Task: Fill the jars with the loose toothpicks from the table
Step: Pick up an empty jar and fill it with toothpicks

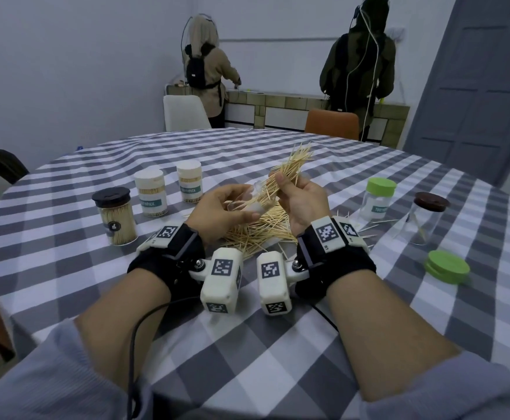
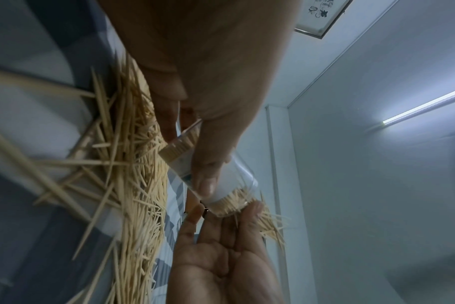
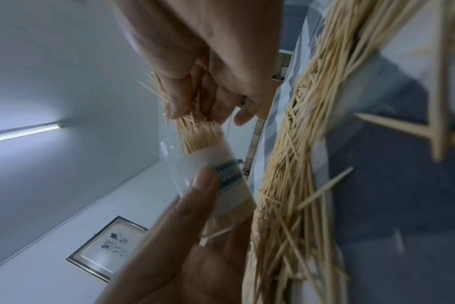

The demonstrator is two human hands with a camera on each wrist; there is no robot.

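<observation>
Three filled jars (image 1: 152,194) stand at your left on the checked bench (image 1: 74,262). Your left hand (image 1: 217,207) grips a clear jar (image 1: 252,201) tilted over the loose toothpicks (image 1: 259,234); your right hand (image 1: 300,198) pinches a bundle of toothpicks (image 1: 287,171) at its mouth. Right of them stand two near-empty jars (image 1: 378,204). Behind, two people face a counter (image 1: 293,100) by grey walls.

- Left hand (image 1: 217,207) raised before the chest, fingers and thumb curled round a clear jar (image 1: 253,204), tilted.
- Right hand (image 1: 302,201) beside it, grip pinching a toothpick bundle (image 1: 290,171) at the jar's mouth.
</observation>
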